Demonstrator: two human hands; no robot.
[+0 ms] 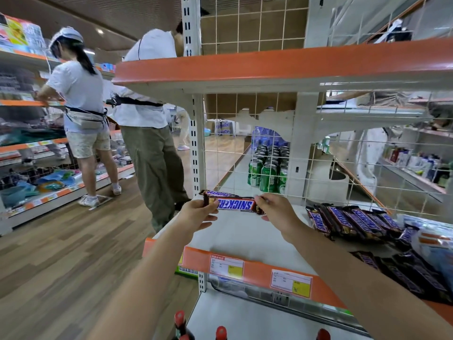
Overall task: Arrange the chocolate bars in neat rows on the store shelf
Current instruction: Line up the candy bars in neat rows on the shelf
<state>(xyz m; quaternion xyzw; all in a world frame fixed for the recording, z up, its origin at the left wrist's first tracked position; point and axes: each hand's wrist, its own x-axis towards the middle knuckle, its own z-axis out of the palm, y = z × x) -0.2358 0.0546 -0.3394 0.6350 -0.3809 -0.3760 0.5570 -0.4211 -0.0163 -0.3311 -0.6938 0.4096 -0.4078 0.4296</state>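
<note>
A brown Snickers bar [234, 205] is held crosswise above the back left of the white shelf [245, 236]. My left hand [196, 214] pinches its left end and my right hand [277, 209] pinches its right end. A second Snickers bar [220, 193] lies just behind it near the wire back. To the right, several Snickers bars [353, 220] lie side by side in a slanted row. More dark bars [402, 273] lie loosely at the shelf's front right.
A wire grid back [245, 165] closes the shelf, with green cans [267, 173] beyond it. An orange-edged shelf [269, 67] hangs overhead. Two people [147, 114] stand in the aisle on the left. Red bottle caps [220, 332] stand on the lower shelf.
</note>
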